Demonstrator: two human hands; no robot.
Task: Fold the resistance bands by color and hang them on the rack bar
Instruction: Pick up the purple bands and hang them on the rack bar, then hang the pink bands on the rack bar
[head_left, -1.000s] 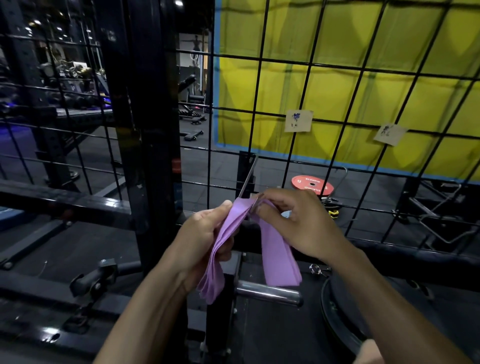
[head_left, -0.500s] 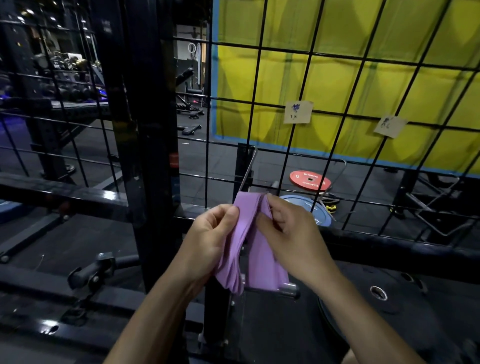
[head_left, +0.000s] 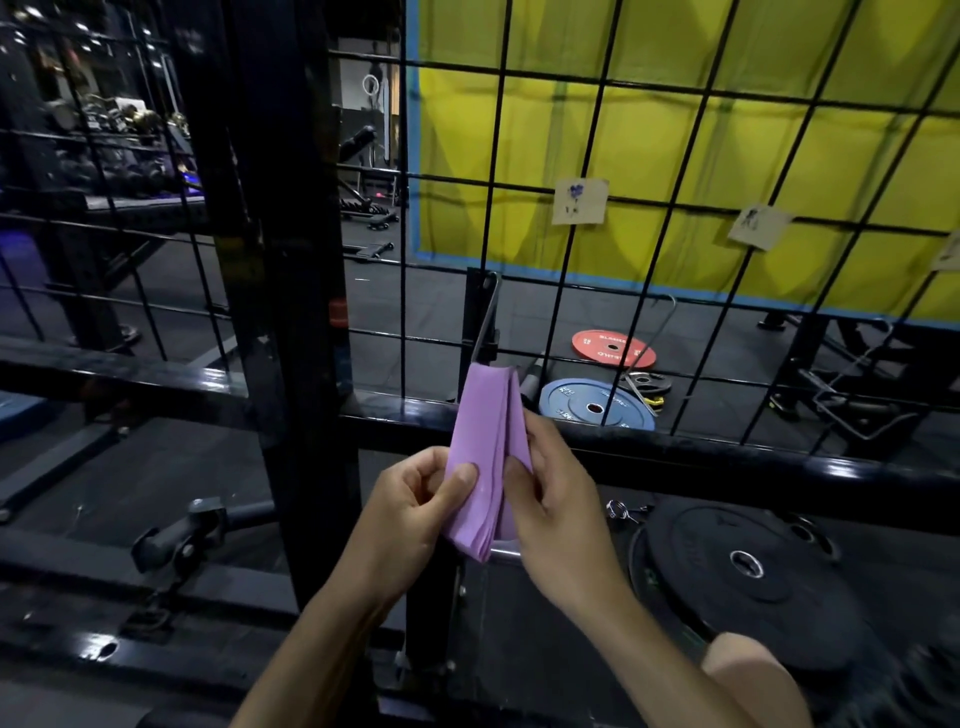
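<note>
Folded purple band (head_left: 485, 447) upright btwn both hands: L hand (head_left: 410, 512) thumb pinches it, R hand (head_left: 558, 512) fingers grip its other side.

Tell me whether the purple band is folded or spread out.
Folded. The purple band stands as a narrow stack, layered edges showing at its lower end, pinched between the left hand and the right hand.

You see a dim gym; the yellow wall (head_left: 727, 156) glows brightest, glare streaks the black rail (head_left: 156, 382), and edges bend.
</note>
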